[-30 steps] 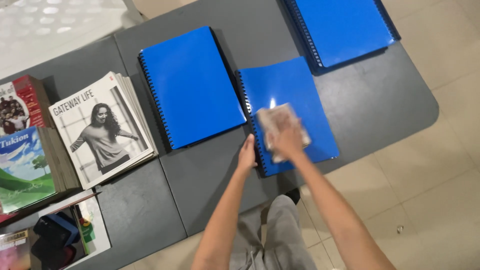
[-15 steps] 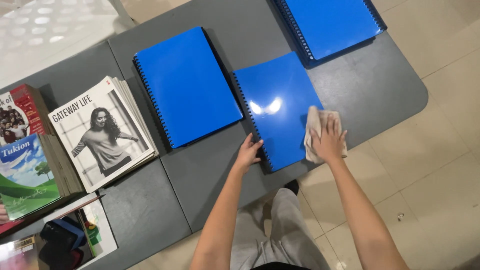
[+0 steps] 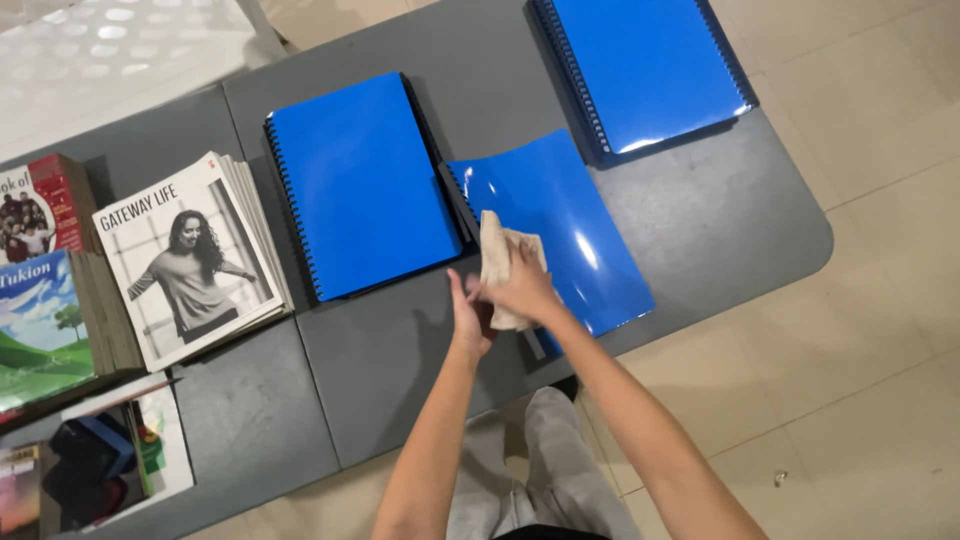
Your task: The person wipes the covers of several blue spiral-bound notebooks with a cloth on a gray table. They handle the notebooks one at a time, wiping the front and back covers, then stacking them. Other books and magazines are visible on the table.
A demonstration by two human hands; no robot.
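Right hand (image 3: 522,285) grasping beige cloth (image 3: 497,262), pressed on middle blue folder (image 3: 560,225). Left hand (image 3: 468,318) open, flat at that folder's spine edge, touching cloth.

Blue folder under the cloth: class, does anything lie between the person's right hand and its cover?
Only the beige cloth, which the right hand presses onto the blue folder. The left hand rests at the folder's near left edge; nothing else lies on the cover.
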